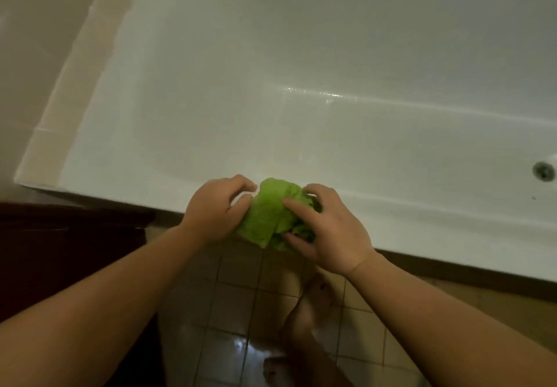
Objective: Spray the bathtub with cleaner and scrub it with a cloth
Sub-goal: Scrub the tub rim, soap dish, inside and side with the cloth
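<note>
Crumpled green cloth [271,215] — over the near rim of white bathtub [301,100].

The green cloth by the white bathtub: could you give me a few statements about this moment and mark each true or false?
1. Both the left hand and the right hand hold the crumpled green cloth. True.
2. The green cloth lies spread flat on the bottom of the white bathtub. False: it is bunched up between the hands, over the tub's near rim.
3. A round metal drain shows at the right end of the tub. True.
4. A spray bottle stands on the tub's rim. False: no spray bottle is in view.
5. The person's bare feet stand on a beige tiled floor. True.
</note>
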`<act>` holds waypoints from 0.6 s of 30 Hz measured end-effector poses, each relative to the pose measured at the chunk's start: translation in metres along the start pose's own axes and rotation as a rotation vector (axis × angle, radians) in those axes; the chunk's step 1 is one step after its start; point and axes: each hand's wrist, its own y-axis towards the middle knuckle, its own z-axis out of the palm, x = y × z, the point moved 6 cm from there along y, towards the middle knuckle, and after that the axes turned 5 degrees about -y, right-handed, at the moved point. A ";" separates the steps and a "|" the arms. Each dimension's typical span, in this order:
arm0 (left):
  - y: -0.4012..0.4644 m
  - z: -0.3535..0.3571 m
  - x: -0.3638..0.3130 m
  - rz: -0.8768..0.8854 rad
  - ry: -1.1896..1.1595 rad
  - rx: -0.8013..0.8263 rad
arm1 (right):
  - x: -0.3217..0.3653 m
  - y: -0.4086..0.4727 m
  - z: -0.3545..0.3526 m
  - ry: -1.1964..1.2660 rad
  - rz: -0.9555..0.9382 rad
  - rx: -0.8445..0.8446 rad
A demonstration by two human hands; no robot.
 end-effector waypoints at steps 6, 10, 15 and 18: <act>0.013 0.018 -0.011 0.120 0.230 0.158 | -0.008 -0.011 -0.006 0.111 0.019 0.024; 0.021 0.040 -0.028 0.119 0.343 0.257 | -0.027 -0.037 -0.024 0.089 0.225 -0.020; 0.028 0.074 -0.064 0.169 0.329 0.344 | -0.034 -0.072 -0.042 -0.124 0.336 -0.098; 0.031 0.095 -0.085 0.252 0.317 0.395 | -0.038 -0.091 -0.051 -0.227 0.448 -0.139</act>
